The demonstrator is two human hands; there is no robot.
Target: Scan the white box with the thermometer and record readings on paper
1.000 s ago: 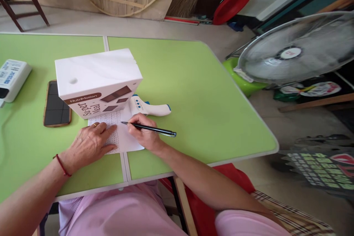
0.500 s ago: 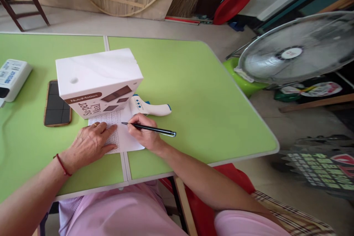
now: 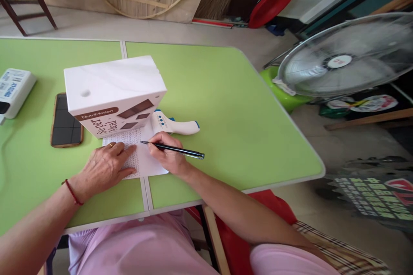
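My right hand [image 3: 169,152] grips a black pen [image 3: 183,151], its tip at the paper near the edge of the handwriting. Under both hands lies a white sheet of paper [image 3: 150,164], its left part filled with dense rows of writing. My left hand [image 3: 108,163] rests flat on the written part, fingers spread, a ring on one finger and a red cord at the wrist. A white NutriMotion box [image 3: 114,81] stands just beyond and hides the paper's far edge. Beside the box, past my right hand, lies a white and blue infrared thermometer [image 3: 176,126].
A phone [image 3: 66,126] lies left of the box, and a white device with a cable [image 3: 16,90] sits farther left on the green table [image 3: 226,107]. Beyond the table's right edge stands a large fan [image 3: 342,58]. A dark chair [image 3: 27,0] is at the back left.
Almost nothing differs. Both hands, the pen and the paper keep their places, apart from a tiny shift of the whole view.
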